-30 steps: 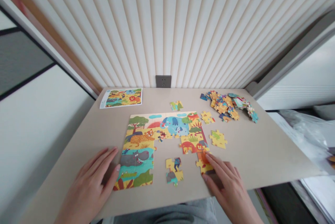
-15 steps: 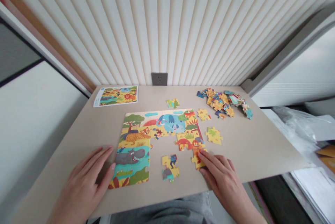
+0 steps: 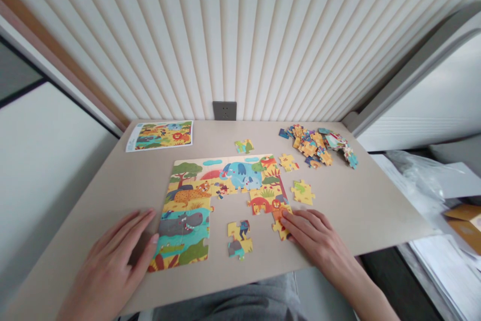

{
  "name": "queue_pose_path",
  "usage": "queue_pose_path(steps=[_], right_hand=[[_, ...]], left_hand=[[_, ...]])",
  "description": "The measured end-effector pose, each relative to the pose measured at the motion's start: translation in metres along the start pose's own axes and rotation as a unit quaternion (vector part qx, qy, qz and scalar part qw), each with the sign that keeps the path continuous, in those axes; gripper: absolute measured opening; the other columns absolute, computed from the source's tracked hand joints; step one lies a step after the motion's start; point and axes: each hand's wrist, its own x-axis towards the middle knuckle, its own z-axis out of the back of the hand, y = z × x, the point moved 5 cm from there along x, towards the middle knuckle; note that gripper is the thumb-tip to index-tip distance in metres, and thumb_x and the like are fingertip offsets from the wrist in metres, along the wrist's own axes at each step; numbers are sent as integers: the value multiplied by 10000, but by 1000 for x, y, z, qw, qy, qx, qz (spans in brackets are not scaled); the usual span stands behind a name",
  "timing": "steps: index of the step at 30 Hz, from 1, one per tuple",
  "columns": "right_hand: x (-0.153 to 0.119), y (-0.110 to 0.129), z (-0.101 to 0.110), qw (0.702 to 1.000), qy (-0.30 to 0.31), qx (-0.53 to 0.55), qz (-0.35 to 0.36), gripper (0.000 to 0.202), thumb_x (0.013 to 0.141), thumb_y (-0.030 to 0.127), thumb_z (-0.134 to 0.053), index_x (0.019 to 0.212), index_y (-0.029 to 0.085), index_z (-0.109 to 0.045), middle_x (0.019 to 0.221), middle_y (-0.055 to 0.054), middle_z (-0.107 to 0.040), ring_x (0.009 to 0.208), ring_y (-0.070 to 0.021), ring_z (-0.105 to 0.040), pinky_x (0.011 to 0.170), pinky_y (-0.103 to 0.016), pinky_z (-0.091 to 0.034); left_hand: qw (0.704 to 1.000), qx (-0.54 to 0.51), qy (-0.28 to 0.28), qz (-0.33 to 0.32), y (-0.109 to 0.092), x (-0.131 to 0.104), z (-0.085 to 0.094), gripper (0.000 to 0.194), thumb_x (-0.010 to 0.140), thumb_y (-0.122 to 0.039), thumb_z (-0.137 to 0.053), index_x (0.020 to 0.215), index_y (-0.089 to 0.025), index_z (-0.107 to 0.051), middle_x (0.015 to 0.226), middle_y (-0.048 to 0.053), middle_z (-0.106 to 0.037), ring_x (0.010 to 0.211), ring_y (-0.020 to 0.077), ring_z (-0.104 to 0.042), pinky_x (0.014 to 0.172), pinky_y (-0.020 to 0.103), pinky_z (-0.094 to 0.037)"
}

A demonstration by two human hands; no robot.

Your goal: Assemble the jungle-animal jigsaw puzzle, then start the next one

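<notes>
Bench [image 3: 112, 186] space in the head view carries a partly joined jigsaw [image 3: 184, 226] of animals, lying flat in front of the person, with its left side, top and part of its right side built around an opening. The left hand [image 3: 108, 261] rests beside its left edge, fingers straight and close together, thumb spread wide from them, holding nothing; the thumb tip is at the hippo's side of the jigsaw, though I cannot tell whether it touches. The right hand [image 3: 319, 236] has its fingers together, tips on an orange piece [image 3: 278, 231] at the lower end of the right side, just under the lion cub. Its thumb is hidden, so I cannot tell whether the piece is pinched or only pressed.

Inside the opening, apart from the rest, lies a small joined section [image 3: 240, 246] showing blue-trousered legs and grey rock. One green-and-yellow piece [image 3: 244, 146] sits beyond the top edge; a yellow piece [image 3: 288, 162] and a frog-green-marked piece [image 3: 303, 192] lie to the right. Farther back are a heap of pieces [image 3: 310, 146] and, at left, a printed picture [image 3: 164, 134] of the scene.
</notes>
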Motion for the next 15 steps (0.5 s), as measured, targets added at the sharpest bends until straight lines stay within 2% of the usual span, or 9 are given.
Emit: queue_pose_path(steps=[10, 15], right_hand=[[-4, 2, 3, 1000, 14, 10, 3, 597, 1096, 210, -504, 1666, 293, -348, 1587, -46, -561, 1409, -281, -573, 1146, -521, -503], [-4, 3, 3, 1000, 16, 13, 3, 582, 1103, 198, -487, 1663, 276, -353, 1581, -50, -569, 1399, -267, -584, 1158, -523, -494]], left_hand=[[1000, -1, -12, 0, 2, 0, 0, 590, 1025, -513, -526, 1572, -299, -461, 1494, 90, -620, 1354, 334, -600, 1208, 517, -426], [1000, -7, 0, 7, 4, -1, -2, 589, 1022, -499, -541, 1565, -283, -471, 1503, 95, -614, 1384, 338, -580, 1221, 523, -418]])
